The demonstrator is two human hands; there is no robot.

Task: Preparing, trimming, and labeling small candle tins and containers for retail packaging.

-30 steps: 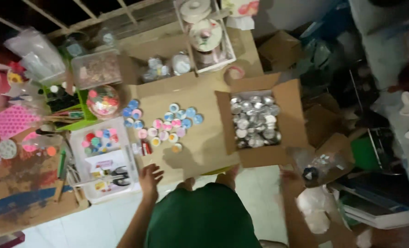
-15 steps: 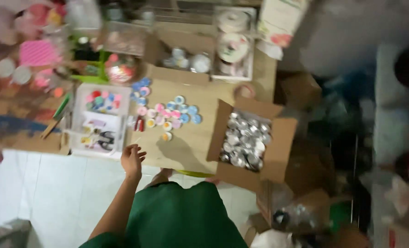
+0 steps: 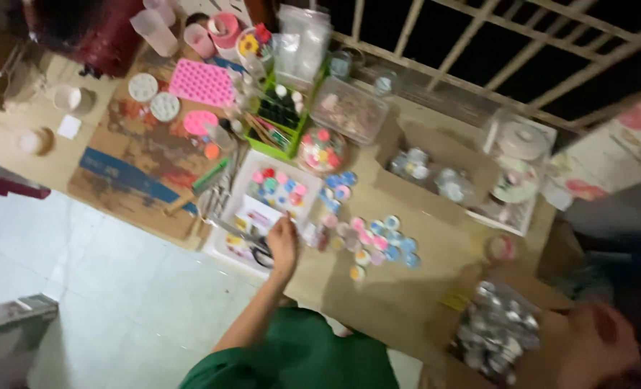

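the left hand [image 3: 283,243] at frame centre rests on a white rectangular tray [image 3: 228,248] holding small colourful round pieces [image 3: 277,189].

Pink mould [image 3: 202,82] matt, rubbery-looking. Cardboard box [image 3: 544,338] plain brown, matt, holding shiny metal discs [image 3: 499,330]. White tray [image 3: 228,245] smooth. Floor [image 3: 83,288] glossy pale tile. Green bin [image 3: 284,140] plastic.

A pink dotted mould [image 3: 202,82], a green caddy [image 3: 281,119], a white tray [image 3: 266,209] and pastel pink, blue, yellow badges [image 3: 374,241] lie on tan cardboard [image 3: 400,288].
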